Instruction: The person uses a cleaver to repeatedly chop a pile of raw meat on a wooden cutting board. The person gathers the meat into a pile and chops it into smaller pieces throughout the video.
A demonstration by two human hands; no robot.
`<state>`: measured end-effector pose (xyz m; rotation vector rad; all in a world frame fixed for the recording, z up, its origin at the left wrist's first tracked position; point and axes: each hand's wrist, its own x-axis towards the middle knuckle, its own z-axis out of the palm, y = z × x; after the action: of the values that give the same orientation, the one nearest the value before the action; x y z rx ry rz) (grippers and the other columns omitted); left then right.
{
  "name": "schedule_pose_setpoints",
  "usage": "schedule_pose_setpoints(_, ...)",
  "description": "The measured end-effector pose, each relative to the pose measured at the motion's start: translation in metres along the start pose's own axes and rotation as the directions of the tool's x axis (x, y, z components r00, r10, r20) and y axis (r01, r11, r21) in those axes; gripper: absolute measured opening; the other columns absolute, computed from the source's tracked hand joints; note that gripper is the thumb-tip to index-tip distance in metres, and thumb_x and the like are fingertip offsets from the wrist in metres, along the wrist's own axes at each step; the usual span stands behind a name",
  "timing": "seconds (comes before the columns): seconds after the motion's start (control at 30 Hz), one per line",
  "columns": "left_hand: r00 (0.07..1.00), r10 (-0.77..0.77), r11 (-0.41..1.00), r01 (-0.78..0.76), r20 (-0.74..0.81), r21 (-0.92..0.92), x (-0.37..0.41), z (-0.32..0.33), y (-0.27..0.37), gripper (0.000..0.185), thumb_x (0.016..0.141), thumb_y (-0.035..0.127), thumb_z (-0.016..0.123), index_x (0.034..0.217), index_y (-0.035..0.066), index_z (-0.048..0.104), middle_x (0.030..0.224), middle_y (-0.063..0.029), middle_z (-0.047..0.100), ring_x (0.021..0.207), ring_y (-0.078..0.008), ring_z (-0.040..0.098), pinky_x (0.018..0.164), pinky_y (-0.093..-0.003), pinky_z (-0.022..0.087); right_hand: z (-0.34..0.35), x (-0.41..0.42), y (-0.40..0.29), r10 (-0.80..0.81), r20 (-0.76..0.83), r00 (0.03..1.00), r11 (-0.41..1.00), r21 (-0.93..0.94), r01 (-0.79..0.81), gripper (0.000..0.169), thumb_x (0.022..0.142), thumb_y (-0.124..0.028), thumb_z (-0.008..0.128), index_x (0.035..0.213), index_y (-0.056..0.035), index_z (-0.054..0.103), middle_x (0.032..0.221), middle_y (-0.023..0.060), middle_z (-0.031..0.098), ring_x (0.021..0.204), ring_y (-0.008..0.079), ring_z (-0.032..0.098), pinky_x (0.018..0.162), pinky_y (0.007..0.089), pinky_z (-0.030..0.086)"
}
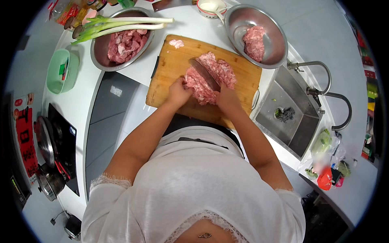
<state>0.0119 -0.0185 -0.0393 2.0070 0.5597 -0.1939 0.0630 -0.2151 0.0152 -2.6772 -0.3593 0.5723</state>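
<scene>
Minced meat (199, 85) lies in a broad mound on a wooden cutting board (164, 79), partly split by a wide-bladed kitchen knife (205, 74). My right hand (228, 100) is closed around the knife's handle, which it hides. The blade lies slantwise across the meat, its tip pointing to the far left. At the mound's near left edge, my left hand (178, 93) grips the meat between thumb and fingers. A small pale lump of meat or fat (176, 43) rests near the board's far left corner.
A steel bowl (97, 57) holds meat chunks, with scallions (130, 24) across it. Another steel bowl (281, 45) contains minced meat (254, 44). The sink (275, 133) and faucet (328, 73) are at right. A green plastic container (53, 73) and a cooktop (68, 152) stand left.
</scene>
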Motion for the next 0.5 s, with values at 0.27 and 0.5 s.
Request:
schedule_pose_setpoints(0.27, 0.999, 0.041, 0.999, -0.041, -0.022, 0.017, 0.001, 0.002, -0.006, 0.04, 0.07, 0.021, 0.077, 0.101, 0.001, 0.062, 0.088, -0.0129, 0.068, 0.079, -0.0232, 0.065, 0.073, -0.0341, 0.052, -0.021, -0.006, -0.012, 0.023, -0.082, 0.996, 0.999, 0.046, -0.019, 0.028, 0.089, -0.023, 0.058, 0.104, 0.0005, 0.055, 0.086, 0.0271, 0.065, 0.085, 0.0431, 0.064, 0.075, 0.0513, 0.049)
schedule_pose_setpoints(0.5, 0.999, 0.037, 0.999, -0.037, -0.013, 0.017, 0.001, -0.001, -0.005, 0.041, 0.07, 0.023, 0.077, 0.102, 0.002, 0.062, 0.089, -0.0139, 0.068, 0.08, -0.0252, 0.066, 0.074, -0.0348, 0.052, -0.036, 0.001, -0.015, 0.021, -0.034, 0.999, 0.998, 0.052, -0.02, 0.037, 0.087, -0.025, 0.062, 0.111, 0.0032, 0.056, 0.097, 0.028, 0.064, 0.092, 0.0456, 0.061, 0.08, 0.0506, 0.048)
